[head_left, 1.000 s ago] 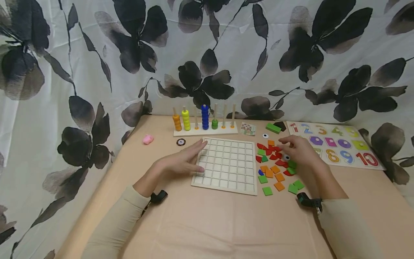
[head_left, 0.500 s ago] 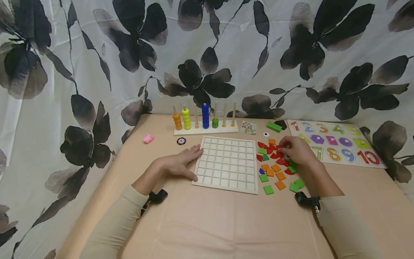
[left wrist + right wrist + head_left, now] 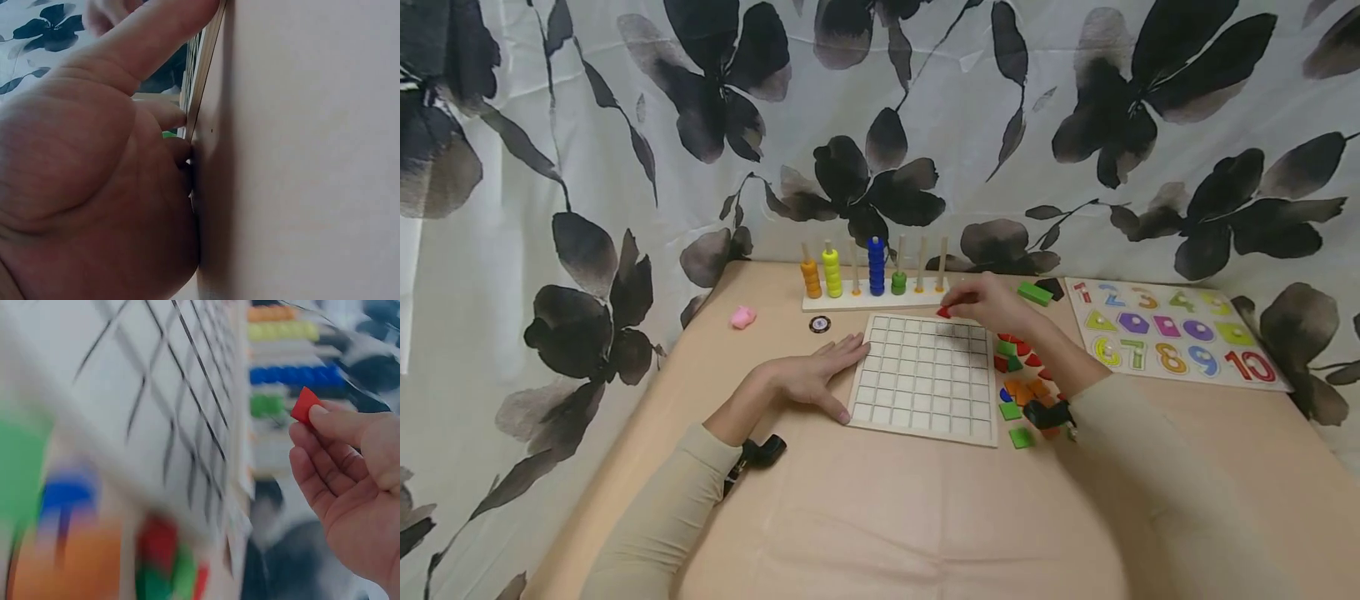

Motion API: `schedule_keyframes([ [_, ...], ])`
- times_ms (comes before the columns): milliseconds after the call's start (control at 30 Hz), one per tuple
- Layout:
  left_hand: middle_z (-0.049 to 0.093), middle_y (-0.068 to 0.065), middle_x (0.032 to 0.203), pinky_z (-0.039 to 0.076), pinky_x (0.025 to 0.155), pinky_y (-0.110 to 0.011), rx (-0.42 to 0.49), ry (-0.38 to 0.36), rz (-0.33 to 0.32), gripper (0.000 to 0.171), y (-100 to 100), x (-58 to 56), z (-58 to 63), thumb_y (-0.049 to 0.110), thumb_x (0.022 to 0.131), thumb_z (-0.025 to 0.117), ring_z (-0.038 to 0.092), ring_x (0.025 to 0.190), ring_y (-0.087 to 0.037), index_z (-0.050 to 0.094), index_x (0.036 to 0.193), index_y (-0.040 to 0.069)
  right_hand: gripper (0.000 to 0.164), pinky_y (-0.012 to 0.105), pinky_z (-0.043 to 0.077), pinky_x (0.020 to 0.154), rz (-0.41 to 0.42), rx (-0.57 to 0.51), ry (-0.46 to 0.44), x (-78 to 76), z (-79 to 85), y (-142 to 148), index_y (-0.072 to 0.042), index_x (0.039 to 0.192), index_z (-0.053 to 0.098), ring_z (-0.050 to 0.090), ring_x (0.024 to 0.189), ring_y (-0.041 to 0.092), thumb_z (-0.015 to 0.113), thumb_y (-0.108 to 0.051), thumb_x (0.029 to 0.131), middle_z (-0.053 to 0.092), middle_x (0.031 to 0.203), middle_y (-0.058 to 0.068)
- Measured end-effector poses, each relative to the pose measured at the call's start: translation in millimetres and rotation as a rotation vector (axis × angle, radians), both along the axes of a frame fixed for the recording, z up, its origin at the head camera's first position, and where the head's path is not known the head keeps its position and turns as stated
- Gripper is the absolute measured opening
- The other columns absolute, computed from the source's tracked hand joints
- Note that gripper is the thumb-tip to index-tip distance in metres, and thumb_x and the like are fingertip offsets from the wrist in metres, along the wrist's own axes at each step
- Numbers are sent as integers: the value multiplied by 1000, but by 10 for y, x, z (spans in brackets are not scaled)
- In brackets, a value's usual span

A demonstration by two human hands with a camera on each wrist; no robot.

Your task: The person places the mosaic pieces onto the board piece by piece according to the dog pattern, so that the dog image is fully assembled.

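My right hand (image 3: 996, 310) is over the far edge of a white gridded board (image 3: 917, 379). Between its thumb and fingertips it pinches a small red tile (image 3: 304, 405), whose pointed end sticks out in the right wrist view. On the table at the board's left side lies my left hand (image 3: 811, 377), its fingers extended and spread. The thumb and fingertips touch the board's edge, as the left wrist view also shows. Right of the board, partly hidden by my right arm, are loose red, green and orange tiles (image 3: 1021, 392).
Behind the board stands a peg stacker (image 3: 876, 302) with coloured beads. A number puzzle board (image 3: 1150, 367) lies at the right. A green block (image 3: 1034, 293) sits at the back, a pink lump (image 3: 742, 317) and a dark round token (image 3: 820, 324) at the left.
My right hand picked a red tile from the loose pile and carried it left, over the board's far edge. My left hand drew back slightly from over the board and settled against its left edge.
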State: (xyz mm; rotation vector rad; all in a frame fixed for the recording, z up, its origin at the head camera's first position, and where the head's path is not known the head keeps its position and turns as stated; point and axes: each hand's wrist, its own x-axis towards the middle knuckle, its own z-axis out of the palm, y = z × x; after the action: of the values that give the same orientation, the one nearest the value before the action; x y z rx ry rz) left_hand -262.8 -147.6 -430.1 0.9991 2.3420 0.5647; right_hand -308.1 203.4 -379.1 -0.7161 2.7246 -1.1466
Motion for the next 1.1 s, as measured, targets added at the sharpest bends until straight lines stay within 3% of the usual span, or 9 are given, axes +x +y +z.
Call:
schedule_keyframes([
  [100,-15,-2,161,-1,117,-48,0,4,2,121,23,-9,-4,59,69,78,-14,146,-24,1,156,21,12,31,52,76,28,6,-38,-203,-133,-357,-9,100,73,60,85,19,68,-9,89,69,97,3],
  [233,-14,-3,161,-1,117,-49,8,21,-1,121,27,-7,-15,59,69,77,-13,146,-25,2,156,20,7,31,49,73,26,63,-22,-372,-260,-683,-9,94,74,58,82,18,69,-9,88,70,91,3],
  [567,-14,-4,161,-3,118,-45,-1,11,-11,121,30,-22,-2,59,70,77,-14,146,-21,2,156,18,10,33,49,80,46,217,17,-382,-380,-874,-10,92,75,59,88,16,65,-11,91,69,91,0],
  [767,-13,-3,161,-2,118,-47,13,13,-4,121,11,-28,-2,59,70,77,-14,146,-22,2,156,20,14,34,51,87,54,272,57,-355,-386,-892,-10,97,77,63,99,17,65,-11,91,73,98,2],
  [900,-13,-3,161,-1,118,-48,22,13,3,121,9,-26,-4,59,70,77,-13,146,-23,2,156,21,19,33,53,81,76,275,111,-311,-369,-806,-8,106,75,64,92,17,65,-12,91,72,99,3],
  [1000,-13,-3,161,-1,118,-49,22,8,3,120,16,-21,-10,59,69,77,-13,146,-24,3,156,21,26,33,51,75,68,243,136,-221,-267,-600,-7,116,70,61,87,18,65,-14,91,69,100,5],
  [1100,-13,-1,161,-1,117,-48,25,-7,13,120,21,-14,-7,58,69,78,-13,146,-24,3,156,23,31,34,50,72,7,189,153,-68,-114,-243,-8,122,66,57,88,20,64,-18,93,66,107,8],
])
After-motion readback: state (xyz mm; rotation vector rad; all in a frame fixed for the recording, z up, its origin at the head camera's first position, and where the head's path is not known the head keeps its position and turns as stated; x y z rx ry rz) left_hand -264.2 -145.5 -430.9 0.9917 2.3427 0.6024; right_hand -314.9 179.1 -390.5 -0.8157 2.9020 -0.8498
